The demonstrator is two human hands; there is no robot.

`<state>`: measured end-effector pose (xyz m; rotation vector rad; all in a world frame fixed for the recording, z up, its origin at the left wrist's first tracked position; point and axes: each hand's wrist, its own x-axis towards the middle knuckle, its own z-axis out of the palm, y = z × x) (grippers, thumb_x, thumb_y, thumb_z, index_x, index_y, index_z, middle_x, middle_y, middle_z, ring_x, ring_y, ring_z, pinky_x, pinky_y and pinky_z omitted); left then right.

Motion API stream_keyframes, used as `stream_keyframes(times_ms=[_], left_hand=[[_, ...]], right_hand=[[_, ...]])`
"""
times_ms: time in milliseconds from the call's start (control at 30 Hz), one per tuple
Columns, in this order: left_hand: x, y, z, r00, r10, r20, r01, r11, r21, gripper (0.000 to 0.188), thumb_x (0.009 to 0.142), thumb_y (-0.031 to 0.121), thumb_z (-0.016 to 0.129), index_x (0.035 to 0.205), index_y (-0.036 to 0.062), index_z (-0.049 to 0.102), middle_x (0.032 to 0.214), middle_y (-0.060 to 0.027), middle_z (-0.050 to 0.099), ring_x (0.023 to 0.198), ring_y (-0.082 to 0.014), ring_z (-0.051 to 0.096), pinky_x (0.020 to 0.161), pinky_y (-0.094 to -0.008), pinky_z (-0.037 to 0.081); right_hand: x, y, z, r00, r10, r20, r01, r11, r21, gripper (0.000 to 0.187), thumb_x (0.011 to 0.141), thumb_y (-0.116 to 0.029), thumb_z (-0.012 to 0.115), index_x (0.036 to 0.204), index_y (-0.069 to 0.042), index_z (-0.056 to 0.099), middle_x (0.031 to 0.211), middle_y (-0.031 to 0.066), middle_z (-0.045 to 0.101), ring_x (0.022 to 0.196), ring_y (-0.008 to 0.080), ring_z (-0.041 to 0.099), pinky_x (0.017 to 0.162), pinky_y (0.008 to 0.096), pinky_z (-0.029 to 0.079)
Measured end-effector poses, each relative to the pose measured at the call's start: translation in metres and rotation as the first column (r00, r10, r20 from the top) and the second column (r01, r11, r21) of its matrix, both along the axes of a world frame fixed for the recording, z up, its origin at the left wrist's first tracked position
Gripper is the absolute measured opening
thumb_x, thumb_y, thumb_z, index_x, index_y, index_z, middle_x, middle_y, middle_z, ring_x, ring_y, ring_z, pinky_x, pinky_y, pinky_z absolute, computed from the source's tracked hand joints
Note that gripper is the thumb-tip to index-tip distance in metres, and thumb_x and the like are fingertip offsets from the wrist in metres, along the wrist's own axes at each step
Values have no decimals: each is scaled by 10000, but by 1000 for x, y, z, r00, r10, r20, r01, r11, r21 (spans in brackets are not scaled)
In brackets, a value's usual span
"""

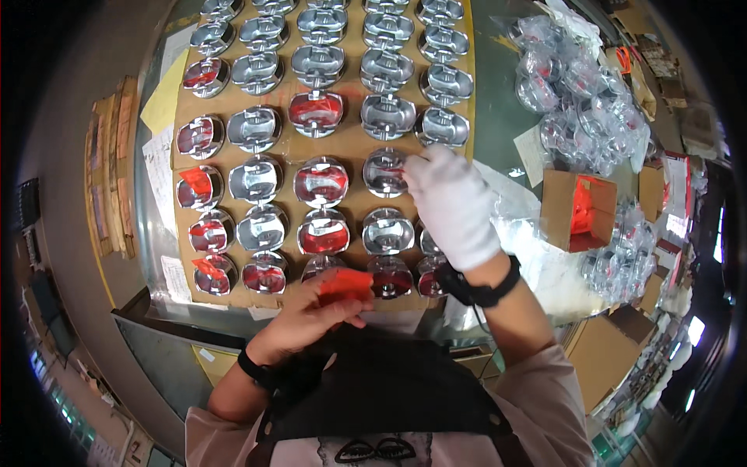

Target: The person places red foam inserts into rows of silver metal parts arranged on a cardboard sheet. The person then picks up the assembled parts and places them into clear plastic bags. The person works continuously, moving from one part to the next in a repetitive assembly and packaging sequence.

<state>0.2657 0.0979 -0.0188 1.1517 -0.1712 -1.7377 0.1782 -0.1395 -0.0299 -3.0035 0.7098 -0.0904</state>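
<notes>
Head view, from the left: wooden slats [109, 171] are seen beyond the table [492, 117], along whose left edge papers [159, 167] are laid. Metal pistons [255, 180] are set out in rows on a cardboard sheet [353, 78], with red showing in several of them. At the near edge of the rows, red-orange slips [346, 284] are held in the closed grip of the bare left hand [327, 310]. Farther right, a piston of the fourth column is reached by the white-gloved right hand [453, 204]; its fingertips are brought close together, but whether anything is pinched there cannot be told. On the right side, red pieces [582, 206] are contained in a small carton [556, 214], and clear bags [583, 93] are heaped near it.
</notes>
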Motion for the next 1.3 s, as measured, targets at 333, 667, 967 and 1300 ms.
stream_keyframes(times_ms=[333,667,967,1300], left_hand=[[-5,8,1,994,103,-42,-100,992,71,272,963,112,582,1198,-24,574,1150,-139,650,1019,-211,657,767,-312,592],[-23,3,7,998,11,69,-22,987,162,229,864,172,740,1000,24,630,871,-29,668,762,-109,649,593,-240,552],[-17,14,6,971,218,-95,-223,974,-39,366,988,68,453,1349,10,463,1262,-133,562,1175,-234,553,934,-388,505],[-29,4,7,977,-28,212,16,998,56,249,919,175,666,1095,-1,666,928,-64,699,815,-122,672,646,-242,569]], right_hand=[[-62,62,45,998,-55,-23,46,444,895,305,778,-192,763,1015,-25,665,916,118,636,775,214,657,653,340,536],[-92,104,16,907,-386,171,-15,374,927,209,788,-53,725,989,-66,667,960,84,637,762,201,648,670,302,521],[-28,85,7,936,-24,-351,29,1000,9,54,824,-144,581,856,-108,605,850,47,585,723,205,640,552,315,528],[-99,114,45,971,-226,-75,151,339,929,190,825,-128,664,978,-38,599,848,150,613,779,317,633,677,421,502]])
